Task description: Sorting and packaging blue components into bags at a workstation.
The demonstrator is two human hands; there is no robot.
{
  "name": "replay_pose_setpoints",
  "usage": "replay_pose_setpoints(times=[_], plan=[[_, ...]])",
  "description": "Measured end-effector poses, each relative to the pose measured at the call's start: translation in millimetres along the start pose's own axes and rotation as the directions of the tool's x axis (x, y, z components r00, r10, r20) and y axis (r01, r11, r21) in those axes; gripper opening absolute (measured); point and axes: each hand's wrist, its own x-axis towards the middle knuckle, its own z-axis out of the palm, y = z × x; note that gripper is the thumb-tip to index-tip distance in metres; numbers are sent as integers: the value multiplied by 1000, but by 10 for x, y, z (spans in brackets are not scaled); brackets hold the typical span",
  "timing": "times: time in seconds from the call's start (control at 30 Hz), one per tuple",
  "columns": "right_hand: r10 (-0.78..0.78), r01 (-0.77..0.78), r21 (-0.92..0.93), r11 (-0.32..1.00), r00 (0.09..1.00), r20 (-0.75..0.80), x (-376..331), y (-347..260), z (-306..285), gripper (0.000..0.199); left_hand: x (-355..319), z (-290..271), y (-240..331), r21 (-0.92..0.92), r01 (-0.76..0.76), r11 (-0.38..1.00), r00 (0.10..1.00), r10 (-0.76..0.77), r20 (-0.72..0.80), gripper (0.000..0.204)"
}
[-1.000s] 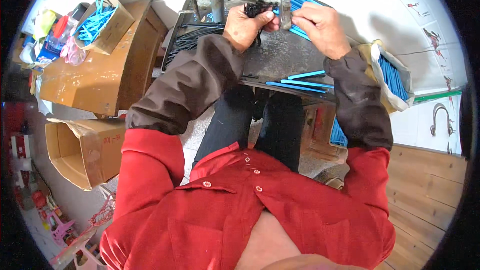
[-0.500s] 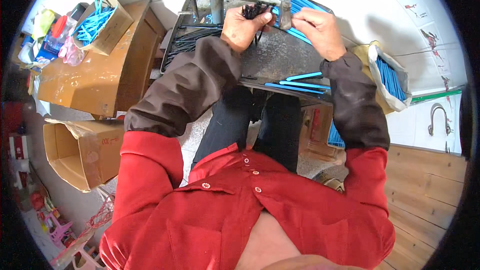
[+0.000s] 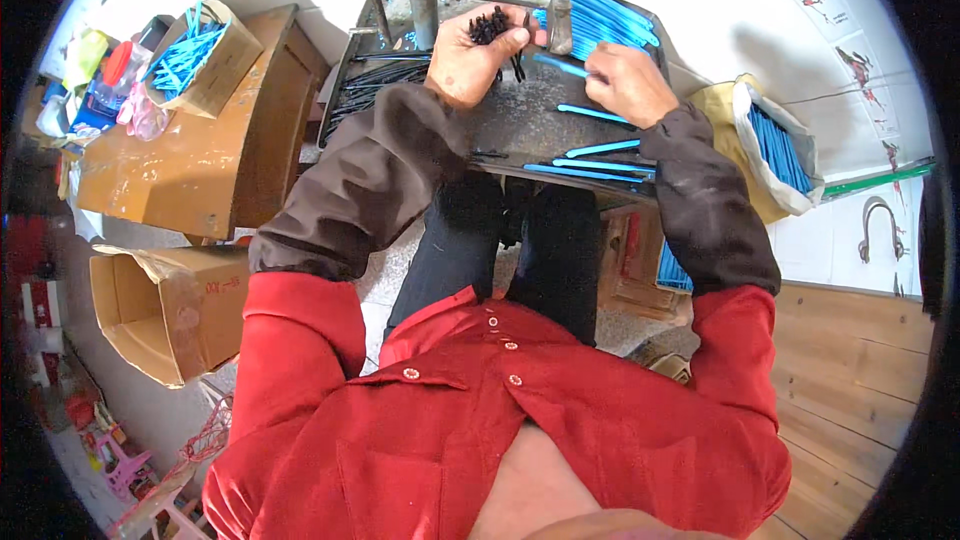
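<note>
Left of the metal post (image 3: 558, 24), a person's left hand (image 3: 474, 58) closes around a bunch of black strips (image 3: 489, 27); right of and below the post, the right hand (image 3: 628, 82) appears pinched shut on one blue strip (image 3: 558, 64), a single-strip handling step seemingly calling for a steady grip clear of the post.

A bunch of thin black strips (image 3: 489, 27) is gathered in the left hand (image 3: 462, 68), some ends hanging lower. One slim blue stick (image 3: 558, 64) lies slanted at the fingers of the right hand (image 3: 625, 83).
</note>
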Motion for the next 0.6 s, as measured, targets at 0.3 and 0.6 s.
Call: replay_pose_setpoints(times=[0.3, 0.6], plan=[[490, -355, 808, 470, 866, 96, 107, -311, -156, 15, 53, -31, -143, -191, 83, 978, 991, -101, -89, 12], [184, -113, 538, 835, 980, -80, 294, -239, -182, 11, 50, 0, -83, -66, 96, 993, 989, -103, -102, 12]])
